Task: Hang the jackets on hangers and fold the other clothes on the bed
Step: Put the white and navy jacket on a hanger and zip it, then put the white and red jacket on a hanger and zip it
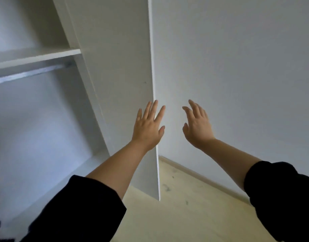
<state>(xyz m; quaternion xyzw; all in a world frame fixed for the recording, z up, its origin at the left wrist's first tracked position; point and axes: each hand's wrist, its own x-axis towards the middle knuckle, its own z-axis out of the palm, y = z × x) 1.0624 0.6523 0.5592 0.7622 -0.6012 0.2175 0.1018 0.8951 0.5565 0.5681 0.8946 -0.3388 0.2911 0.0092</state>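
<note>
Jackets and hangers are not showing. The left hand (147, 127) and right hand (197, 127) are hovering spread and empty at the wardrobe door (118, 58), perhaps opening it; the next move is calling for a jacket brought to the rail (28, 75).

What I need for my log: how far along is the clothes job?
Done: nothing that shows; the rail, where visible, is bare, with no hangers or jackets. In hand: nothing; the left hand and right hand are open and empty, the left by the edge of the open door. Left: apparently all the hanging; the bed and folding are out of view.
</note>
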